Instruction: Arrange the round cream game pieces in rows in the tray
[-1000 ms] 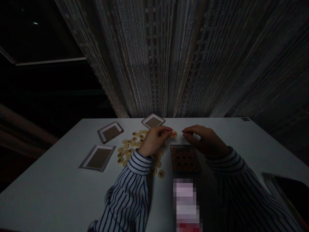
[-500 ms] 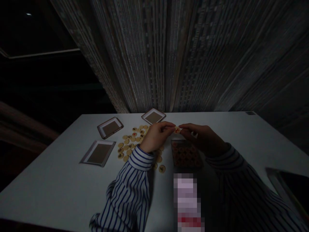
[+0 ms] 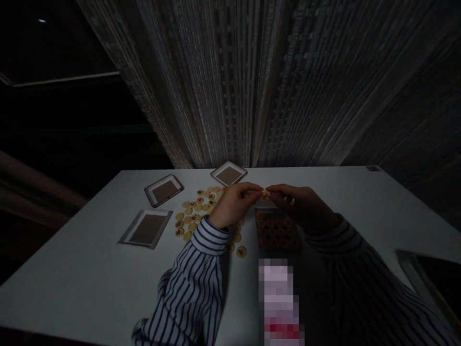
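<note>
A round xiangqi piece (image 3: 265, 195) with a red character is pinched between the fingertips of both hands. My left hand (image 3: 234, 202) grips its left edge and hides part of the loose pieces behind it. From the other side, my right hand (image 3: 304, 204) holds the right edge, above a box (image 3: 264, 245) of pieces laid in rows with red marks. Several pale, loose xiangqi pieces (image 3: 192, 217) lie scattered under and left of my left hand, some with black or red characters, others blank side up. A single black-marked piece (image 3: 241, 252) lies near my left cuff.
Three shallow trays with brown bases lie on the white table: one tray (image 3: 146, 229) at left, another tray (image 3: 164, 190) behind it, a third tray (image 3: 229, 174) at the back. A dark flat object (image 3: 432, 274) lies at right. A string curtain (image 3: 252, 96) hangs behind.
The held piece has tilted slightly between the fingertips. Both hands stay in nearly the same place, and the things on the table have not moved.
</note>
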Tool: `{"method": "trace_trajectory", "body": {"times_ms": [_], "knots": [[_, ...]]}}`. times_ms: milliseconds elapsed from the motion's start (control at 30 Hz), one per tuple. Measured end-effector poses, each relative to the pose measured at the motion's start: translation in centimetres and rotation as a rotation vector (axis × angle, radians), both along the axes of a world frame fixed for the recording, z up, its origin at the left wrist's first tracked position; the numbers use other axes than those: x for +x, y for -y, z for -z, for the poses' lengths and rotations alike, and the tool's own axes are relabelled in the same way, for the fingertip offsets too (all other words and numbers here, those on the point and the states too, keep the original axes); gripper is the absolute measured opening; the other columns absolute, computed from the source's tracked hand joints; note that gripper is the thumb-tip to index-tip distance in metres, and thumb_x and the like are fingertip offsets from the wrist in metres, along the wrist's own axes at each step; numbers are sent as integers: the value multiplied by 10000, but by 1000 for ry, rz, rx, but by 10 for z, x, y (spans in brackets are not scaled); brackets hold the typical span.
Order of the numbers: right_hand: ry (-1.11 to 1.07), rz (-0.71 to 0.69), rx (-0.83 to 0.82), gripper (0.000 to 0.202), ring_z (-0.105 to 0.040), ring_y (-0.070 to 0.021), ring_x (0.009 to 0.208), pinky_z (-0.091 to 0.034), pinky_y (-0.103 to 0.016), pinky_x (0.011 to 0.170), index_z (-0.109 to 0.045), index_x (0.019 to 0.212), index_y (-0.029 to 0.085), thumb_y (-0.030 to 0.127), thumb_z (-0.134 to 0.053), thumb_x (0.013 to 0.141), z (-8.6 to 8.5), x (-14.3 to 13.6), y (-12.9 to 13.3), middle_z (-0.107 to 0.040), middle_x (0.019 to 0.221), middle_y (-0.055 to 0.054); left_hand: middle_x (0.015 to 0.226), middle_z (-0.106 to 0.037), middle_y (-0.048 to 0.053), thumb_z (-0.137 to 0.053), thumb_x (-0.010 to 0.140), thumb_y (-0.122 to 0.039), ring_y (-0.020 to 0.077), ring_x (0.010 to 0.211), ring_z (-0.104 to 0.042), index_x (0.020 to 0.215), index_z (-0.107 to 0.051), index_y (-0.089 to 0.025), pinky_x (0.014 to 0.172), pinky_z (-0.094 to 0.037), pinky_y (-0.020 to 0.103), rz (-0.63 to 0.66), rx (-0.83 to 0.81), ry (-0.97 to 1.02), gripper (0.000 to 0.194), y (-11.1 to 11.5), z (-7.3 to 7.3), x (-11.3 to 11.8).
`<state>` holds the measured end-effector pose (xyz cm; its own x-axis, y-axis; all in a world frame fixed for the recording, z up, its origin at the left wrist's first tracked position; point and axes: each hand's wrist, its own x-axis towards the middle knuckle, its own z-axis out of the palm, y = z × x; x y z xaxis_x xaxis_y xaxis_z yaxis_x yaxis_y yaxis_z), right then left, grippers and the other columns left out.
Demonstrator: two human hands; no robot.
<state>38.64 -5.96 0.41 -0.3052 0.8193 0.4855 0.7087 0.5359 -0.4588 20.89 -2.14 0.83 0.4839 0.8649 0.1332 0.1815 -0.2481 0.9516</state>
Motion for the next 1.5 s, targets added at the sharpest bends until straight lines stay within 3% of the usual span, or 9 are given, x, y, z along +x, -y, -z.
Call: {"method": "trace_trajectory", "body": {"times_ms": [233,567,1000,1500], "knots": [[-1,-30,2,201,-611,-113,640,-470,-218,592,-626,941,151,241,-495,819,-1,2,1,-696,781,-34,741,-661,34,-579,768,-248,88,596,-546,855,-669,-118,548,-409,197,52,7,22,181,-2,4,-1],[-30,-102,-2,198,-617,-100,674,-474,-209,615,-631,956,152,197,-484,831,-1,2,1,-704,845,-38,653,-631,10,-600,741,-238,80,543,-510,823,-668,-122,517,-378,198,25,-30,-13,157,-1,1,-2],[36,-63,72,238,-603,-124,662,-475,-247,600,-612,986,159,253,-569,772,0,-1,1,-692,876,-58,721,-664,33,-608,725,-238,87,567,-550,825,-637,-112,510,-402,187,-47,-83,26,163,0,1,-1],[178,3,117,241,-590,-155,702,-450,-285,667,-631,950,162,322,-492,835,5,-4,-1,-680,822,-68,646,-628,3,-595,723,-227,78,531,-519,793,-625,-112,506,-380,189,-49,-84,4,138,-1,4,2]]}}
